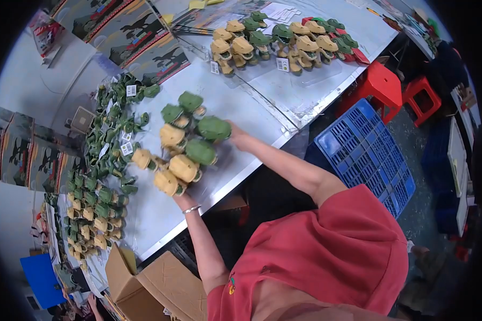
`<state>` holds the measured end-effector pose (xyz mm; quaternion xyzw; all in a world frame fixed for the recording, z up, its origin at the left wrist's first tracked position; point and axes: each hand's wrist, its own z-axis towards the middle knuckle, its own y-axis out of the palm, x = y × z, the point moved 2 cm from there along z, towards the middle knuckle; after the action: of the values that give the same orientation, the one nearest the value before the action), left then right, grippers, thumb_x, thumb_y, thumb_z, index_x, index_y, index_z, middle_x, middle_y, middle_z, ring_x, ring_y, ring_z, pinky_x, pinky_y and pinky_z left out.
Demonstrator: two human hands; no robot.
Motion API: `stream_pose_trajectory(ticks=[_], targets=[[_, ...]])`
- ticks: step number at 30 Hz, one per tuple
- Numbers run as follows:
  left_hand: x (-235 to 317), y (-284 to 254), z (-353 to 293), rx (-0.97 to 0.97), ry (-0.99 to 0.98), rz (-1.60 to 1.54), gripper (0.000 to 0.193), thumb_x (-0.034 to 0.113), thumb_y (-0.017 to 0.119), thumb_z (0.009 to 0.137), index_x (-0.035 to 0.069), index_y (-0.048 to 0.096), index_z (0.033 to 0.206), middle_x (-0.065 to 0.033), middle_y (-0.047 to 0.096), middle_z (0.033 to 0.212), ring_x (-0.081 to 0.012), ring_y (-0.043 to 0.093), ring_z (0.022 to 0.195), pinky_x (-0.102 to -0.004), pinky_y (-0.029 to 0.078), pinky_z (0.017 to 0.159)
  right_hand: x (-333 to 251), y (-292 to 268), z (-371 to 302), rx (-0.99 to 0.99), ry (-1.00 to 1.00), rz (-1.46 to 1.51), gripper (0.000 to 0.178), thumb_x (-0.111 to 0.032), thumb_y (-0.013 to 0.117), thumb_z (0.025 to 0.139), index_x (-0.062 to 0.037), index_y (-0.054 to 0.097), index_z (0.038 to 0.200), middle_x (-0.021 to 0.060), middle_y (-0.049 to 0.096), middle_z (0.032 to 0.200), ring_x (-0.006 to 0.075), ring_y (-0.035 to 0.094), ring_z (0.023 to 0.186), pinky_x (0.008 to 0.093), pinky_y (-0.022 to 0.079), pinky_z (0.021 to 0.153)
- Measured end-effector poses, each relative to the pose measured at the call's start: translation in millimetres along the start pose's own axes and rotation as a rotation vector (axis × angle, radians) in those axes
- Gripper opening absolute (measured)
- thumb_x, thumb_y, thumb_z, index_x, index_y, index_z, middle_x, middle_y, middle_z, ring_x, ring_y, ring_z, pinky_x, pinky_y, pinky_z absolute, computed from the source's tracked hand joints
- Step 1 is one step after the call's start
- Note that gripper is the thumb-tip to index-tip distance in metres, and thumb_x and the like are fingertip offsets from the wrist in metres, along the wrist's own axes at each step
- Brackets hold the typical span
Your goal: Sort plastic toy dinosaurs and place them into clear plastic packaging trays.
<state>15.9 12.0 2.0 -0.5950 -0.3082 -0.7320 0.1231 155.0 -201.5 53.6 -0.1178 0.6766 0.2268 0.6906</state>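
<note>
Over the white table, a cluster of toy dinosaurs (184, 168), tan heads on the near left and green heads on the far right, is held between my two hands. At its near end, my left hand (183, 201) grips below a tan head, and the toys cover most of its fingers. My right hand (236, 137) closes on the opposite end, beside a large green head (214, 128). Its fingertips are hidden behind the toys. A bangle circles my left wrist.
Loose green dinosaur pieces (118, 115) with white tags heap on the table (219, 93)'s left. Grouped toys stand near left (91, 214) and far back (305, 45). Printed cards (139, 37) lie behind. An open carton (126, 291), blue plastic pallet (366, 155) and red stools (383, 88) are near the table.
</note>
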Motion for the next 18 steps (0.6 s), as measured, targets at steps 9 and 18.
stream_pose_trajectory(ticks=[9, 18], targets=[[-28, 137, -26, -0.16, 0.263, 0.419, 0.03, 0.019, 0.058, 0.085, 0.001, 0.057, 0.109, -0.0114, 0.061, 0.108, -0.0244, 0.057, 0.101, -0.0364, 0.042, 0.09, -63, -119, -77, 0.268, -0.04, 0.14, 0.027, -0.018, 0.054, 0.085, -0.0053, 0.064, 0.107, 0.0015, 0.066, 0.094, 0.0098, 0.059, 0.085, 0.0276, 0.046, 0.076], [-88, 248, -5, -0.461, 0.039, 0.443, 0.054, 0.032, 0.034, 0.097, 0.0, 0.027, 0.14, -0.0185, 0.024, 0.146, -0.0307, 0.021, 0.136, -0.0334, 0.017, 0.11, -14, -267, -78, 0.414, -0.013, 0.184, 0.038, -0.025, 0.051, 0.09, -0.0072, 0.053, 0.124, 0.003, 0.056, 0.12, 0.015, 0.05, 0.108, 0.0305, 0.038, 0.092]])
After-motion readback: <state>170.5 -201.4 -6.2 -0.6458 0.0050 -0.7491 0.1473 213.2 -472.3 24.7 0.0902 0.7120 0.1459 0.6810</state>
